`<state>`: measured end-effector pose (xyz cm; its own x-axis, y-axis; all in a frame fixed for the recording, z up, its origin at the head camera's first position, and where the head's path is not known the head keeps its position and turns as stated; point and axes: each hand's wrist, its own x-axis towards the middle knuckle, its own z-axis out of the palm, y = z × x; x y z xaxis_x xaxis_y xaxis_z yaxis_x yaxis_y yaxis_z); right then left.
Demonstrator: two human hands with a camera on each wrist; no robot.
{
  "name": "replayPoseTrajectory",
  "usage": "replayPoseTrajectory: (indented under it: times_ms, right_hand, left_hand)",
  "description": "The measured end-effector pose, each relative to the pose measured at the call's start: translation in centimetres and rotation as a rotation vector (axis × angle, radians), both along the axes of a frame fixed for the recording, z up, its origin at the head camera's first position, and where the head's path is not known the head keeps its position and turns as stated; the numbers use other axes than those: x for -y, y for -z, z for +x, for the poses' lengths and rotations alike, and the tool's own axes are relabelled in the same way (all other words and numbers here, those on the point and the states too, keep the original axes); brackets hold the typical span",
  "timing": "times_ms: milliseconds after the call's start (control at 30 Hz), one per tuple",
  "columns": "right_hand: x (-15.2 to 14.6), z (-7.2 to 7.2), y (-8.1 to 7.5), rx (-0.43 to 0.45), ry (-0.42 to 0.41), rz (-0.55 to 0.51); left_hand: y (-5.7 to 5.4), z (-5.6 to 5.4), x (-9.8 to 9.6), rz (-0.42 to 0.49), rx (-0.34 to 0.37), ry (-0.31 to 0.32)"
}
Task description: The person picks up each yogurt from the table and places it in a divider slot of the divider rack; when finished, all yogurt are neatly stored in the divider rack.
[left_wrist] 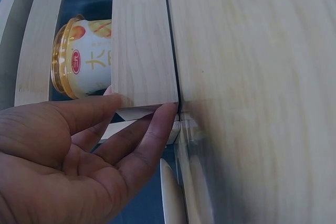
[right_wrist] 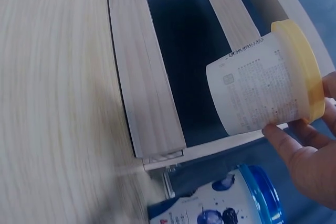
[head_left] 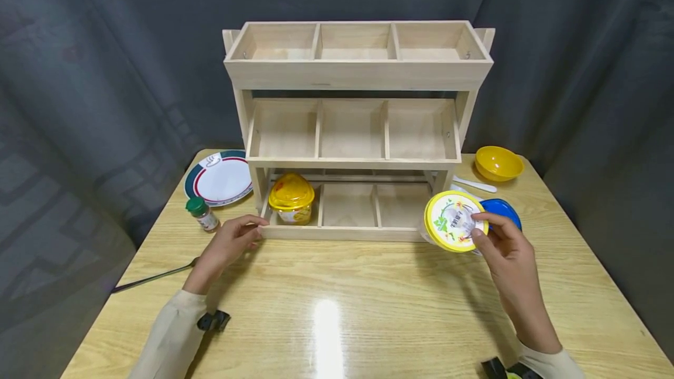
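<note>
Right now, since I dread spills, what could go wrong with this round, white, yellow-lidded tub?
Your right hand grips the round, white, yellow-lidded tub near its lid, so it might slip or catch the pale wooden rack's front wall. The white, blue-lidded printed tub close by could get knocked over.

A white tub [right_wrist: 254, 87] with fine print and a barcode on its side is roughly upright, its yellow-rimmed lid [head_left: 447, 218] on and uppermost, decorated with leaves, flowers and dark lettering. The right hand [head_left: 511, 256] holds it above the counter [head_left: 395, 309], at the front right corner of a pale wooden rack [head_left: 358, 75]. This stands towards the counter's back edge, three tiers of three compartments, its bottom front-left corner gripped by the left hand [head_left: 231, 244].
</note>
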<state>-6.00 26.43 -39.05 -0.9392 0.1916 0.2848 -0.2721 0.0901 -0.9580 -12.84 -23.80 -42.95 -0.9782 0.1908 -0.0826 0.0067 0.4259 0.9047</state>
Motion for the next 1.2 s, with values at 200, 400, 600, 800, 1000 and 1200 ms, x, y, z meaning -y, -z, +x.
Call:
replayPoseTrajectory:
  times_ms: [200, 400, 600, 800, 1000, 1200]
  right_hand:
    - [1.0, -0.8, 0.0, 0.021, -0.005, -0.006]
    - [1.8, -1.3, 0.1, 0.052, -0.008, 0.011]
    - [2.5, -1.8, 0.0, 0.062, -0.003, 0.068]
    - [3.6, -2.7, -0.3, 0.047, 0.014, 0.172]
    - [4.5, -3.5, -0.3, 0.053, -0.037, 0.195]
    - [5.4, -4.3, -0.2, 0.074, -0.078, 0.167]
  left_hand:
    - [0.1, 0.0, 0.0, -0.001, -0.003, -0.002]
    - [0.2, 0.0, 0.0, -0.013, 0.002, -0.007]
    - [0.2, 0.0, 0.0, -0.018, -0.004, -0.007]
    - [0.1, 0.0, 0.0, -0.018, -0.016, -0.003]
    - [0.2, 0.0, -0.1, -0.021, -0.016, -0.005]
    - [0.0, 0.1, -0.1, -0.009, -0.012, -0.001]
